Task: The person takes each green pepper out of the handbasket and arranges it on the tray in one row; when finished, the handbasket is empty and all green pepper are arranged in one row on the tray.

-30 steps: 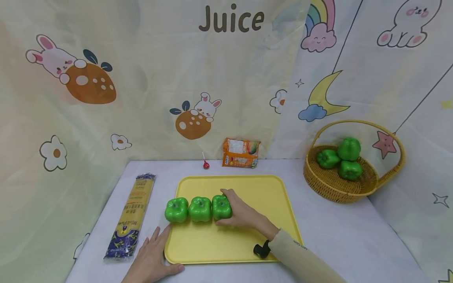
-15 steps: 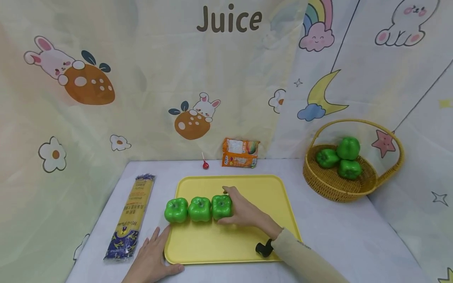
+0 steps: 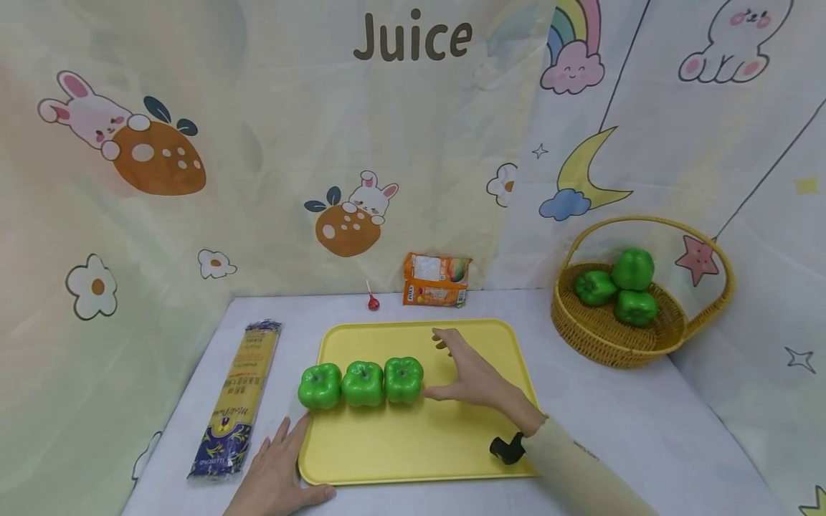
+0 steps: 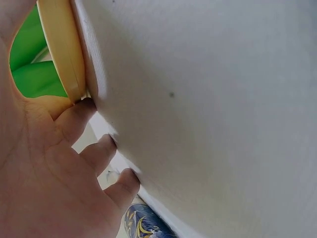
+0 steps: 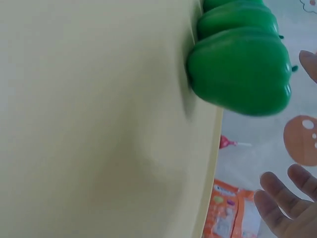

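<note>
Three green bell peppers stand in a row on the left half of a yellow tray (image 3: 413, 459): a left one (image 3: 320, 386), a middle one (image 3: 363, 383) and a right one (image 3: 404, 380). My right hand (image 3: 474, 380) is just to the right of the row, over the tray, thumb and fingers spread apart with nothing between them. In the right wrist view the nearest bell pepper (image 5: 240, 72) stands apart from the fingers (image 5: 280, 193). My left hand (image 3: 274, 466) rests at the tray's front left corner, its fingers (image 4: 74, 121) spread along the edge.
A wicker basket (image 3: 581, 340) with three more green peppers (image 3: 634, 269) stands at the back right. A spaghetti packet (image 3: 239, 401) lies left of the tray. Behind the tray are a red lollipop (image 3: 373, 302) and an orange snack packet (image 3: 437, 279), by the printed backdrop (image 3: 258, 215).
My right hand has let go of the right bell pepper and drawn away to the right, its fingers opening. The left hand and the peppers have stayed in place.
</note>
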`<state>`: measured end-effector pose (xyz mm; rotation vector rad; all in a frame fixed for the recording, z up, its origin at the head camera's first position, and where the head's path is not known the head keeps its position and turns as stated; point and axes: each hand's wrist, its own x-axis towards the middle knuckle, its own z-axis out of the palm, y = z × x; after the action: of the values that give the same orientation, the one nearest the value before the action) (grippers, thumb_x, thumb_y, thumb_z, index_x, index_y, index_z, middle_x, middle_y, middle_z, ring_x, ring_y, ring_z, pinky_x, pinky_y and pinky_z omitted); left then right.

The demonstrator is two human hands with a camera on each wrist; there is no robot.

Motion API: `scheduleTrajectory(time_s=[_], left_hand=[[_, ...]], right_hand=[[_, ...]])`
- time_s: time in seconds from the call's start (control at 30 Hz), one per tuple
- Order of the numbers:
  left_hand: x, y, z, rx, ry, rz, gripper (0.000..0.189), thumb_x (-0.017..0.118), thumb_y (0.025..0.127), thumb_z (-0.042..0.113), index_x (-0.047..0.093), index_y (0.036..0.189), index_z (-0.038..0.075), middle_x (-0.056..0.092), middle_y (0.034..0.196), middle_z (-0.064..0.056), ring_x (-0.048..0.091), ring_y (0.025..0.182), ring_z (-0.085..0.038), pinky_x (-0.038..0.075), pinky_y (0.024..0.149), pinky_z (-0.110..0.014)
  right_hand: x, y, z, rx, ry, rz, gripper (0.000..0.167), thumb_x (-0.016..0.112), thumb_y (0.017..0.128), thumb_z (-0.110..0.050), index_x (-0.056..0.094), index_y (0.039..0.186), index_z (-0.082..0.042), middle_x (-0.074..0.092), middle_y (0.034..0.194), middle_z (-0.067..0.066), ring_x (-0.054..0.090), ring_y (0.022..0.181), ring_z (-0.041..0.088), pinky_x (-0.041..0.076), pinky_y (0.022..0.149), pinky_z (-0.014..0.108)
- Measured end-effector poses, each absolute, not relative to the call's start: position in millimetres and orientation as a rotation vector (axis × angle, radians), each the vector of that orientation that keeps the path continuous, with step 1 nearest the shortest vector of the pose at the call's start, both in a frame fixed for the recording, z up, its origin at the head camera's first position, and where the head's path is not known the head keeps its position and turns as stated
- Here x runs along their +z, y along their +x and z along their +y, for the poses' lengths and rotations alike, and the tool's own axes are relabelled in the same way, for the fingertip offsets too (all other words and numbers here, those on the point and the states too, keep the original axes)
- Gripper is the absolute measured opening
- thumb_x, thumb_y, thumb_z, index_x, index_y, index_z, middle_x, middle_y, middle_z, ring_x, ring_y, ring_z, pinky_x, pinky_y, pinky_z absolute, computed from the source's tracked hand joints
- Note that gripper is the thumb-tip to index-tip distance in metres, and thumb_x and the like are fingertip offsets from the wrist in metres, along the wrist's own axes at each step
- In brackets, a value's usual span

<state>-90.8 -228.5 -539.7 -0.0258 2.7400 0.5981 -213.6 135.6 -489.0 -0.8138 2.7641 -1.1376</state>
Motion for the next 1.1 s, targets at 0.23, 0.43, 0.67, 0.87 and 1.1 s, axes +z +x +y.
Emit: scheduleTrajectory(time_s=[0.23, 0.43, 0.67, 0.87, 1.1], left_hand=[[-540.5, -92.5, -226.4, 0.612, -0.021, 2.739, 0.143, 0.078, 0.050, 0.083, 0.021, 0.161, 0.014, 0.030, 0.166, -0.016, 0.016, 0.152, -0.053, 0.013, 0.121, -0.074], [-542.5, -93.3, -225.2, 0.620, -0.029, 2.728, 0.144, 0.078, 0.049, 0.084, 0.021, 0.161, 0.015, 0.029, 0.166, -0.015, 0.016, 0.152, -0.052, 0.012, 0.121, -0.074], [-542.0, -92.7, -227.2, 0.610, -0.034, 2.728, 0.144, 0.077, 0.049, 0.085, 0.021, 0.161, 0.013, 0.030, 0.165, -0.016, 0.017, 0.152, -0.052, 0.014, 0.121, -0.074], [-540.5, -92.3, -227.4, 0.634, -0.038, 2.709, 0.144, 0.078, 0.049, 0.083, 0.022, 0.161, 0.013, 0.030, 0.165, -0.016, 0.017, 0.152, -0.052, 0.013, 0.120, -0.075], [-538.7, -92.2, -228.2, 0.632, -0.048, 2.711, 0.143, 0.078, 0.049, 0.083, 0.022, 0.161, 0.012, 0.030, 0.165, -0.017, 0.017, 0.152, -0.052, 0.014, 0.120, -0.075]], right_hand=[[-480.9, -216.7, 170.3, -1.148, -0.800, 2.840, 0.101, 0.084, 0.077, -0.050, 0.031, 0.154, -0.012, 0.048, 0.143, 0.007, 0.054, 0.129, 0.032, 0.052, 0.104, 0.052], [-470.5, -224.7, 201.8, -1.154, -0.767, 2.928, 0.098, 0.085, 0.078, -0.045, 0.031, 0.152, -0.012, 0.049, 0.140, 0.008, 0.054, 0.127, 0.034, 0.053, 0.100, 0.052], [-455.7, -237.7, 236.9, -1.208, -0.625, 2.982, 0.098, 0.085, 0.080, -0.040, 0.029, 0.154, -0.008, 0.048, 0.141, 0.014, 0.052, 0.126, 0.034, 0.051, 0.100, 0.051], [-442.9, -250.1, 273.2, -1.244, -0.516, 3.108, 0.090, 0.086, 0.080, -0.031, 0.034, 0.149, -0.005, 0.050, 0.139, 0.018, 0.054, 0.123, 0.036, 0.051, 0.095, 0.046], [-425.8, -254.1, 308.1, -1.217, -0.301, 3.110, 0.096, 0.080, 0.084, -0.044, 0.028, 0.153, -0.003, 0.043, 0.144, 0.024, 0.047, 0.129, 0.044, 0.044, 0.102, 0.066]])
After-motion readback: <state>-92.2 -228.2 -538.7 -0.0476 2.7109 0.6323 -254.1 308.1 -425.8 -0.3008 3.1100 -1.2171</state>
